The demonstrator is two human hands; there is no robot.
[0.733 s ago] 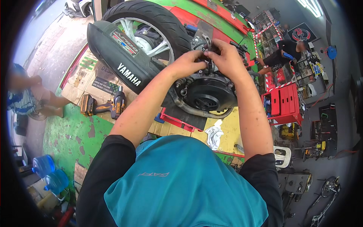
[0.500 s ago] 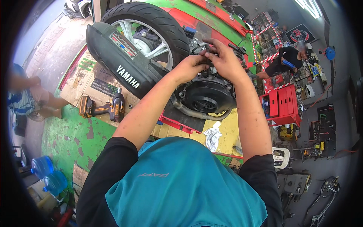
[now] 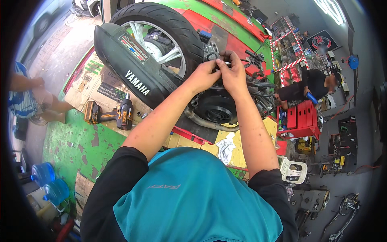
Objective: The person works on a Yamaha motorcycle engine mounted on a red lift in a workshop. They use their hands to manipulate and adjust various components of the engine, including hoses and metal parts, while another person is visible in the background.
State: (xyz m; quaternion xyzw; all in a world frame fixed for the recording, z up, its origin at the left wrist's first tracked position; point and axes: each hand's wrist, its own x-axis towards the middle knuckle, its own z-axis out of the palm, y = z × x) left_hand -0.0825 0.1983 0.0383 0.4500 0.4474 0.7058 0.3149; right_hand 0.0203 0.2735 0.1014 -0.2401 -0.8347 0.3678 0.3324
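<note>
Above the scooter engine (image 3: 215, 109), my two hands meet at the fingertips. My left hand (image 3: 204, 74) is closed, thumb and fingers pinched together. Its fingertips touch my right hand (image 3: 232, 74), which is also closed. Between the fingers, a small grey metal part with a slot or loop at its upper end (image 3: 215, 49) sticks up. The fingers hide its lower portion, and I cannot tell whether it is attached to the engine. To the left are the rear wheel (image 3: 161, 18) and a long black cover (image 3: 125, 60) beside it.
A cordless impact wrench (image 3: 115, 116) lies on flattened cardboard (image 3: 92, 90) at left. Nearer me is a crumpled white cloth (image 3: 226, 148). At right stand a red tool cabinet (image 3: 300, 117) and a white plastic chair (image 3: 293, 169). One person (image 3: 308, 86) bends at the right; another (image 3: 26, 97) is at far left.
My hands have drawn slightly toward me and closer together. The slotted metal part now shows above my fingers. The person on the right has bent down nearer the red cabinet.
</note>
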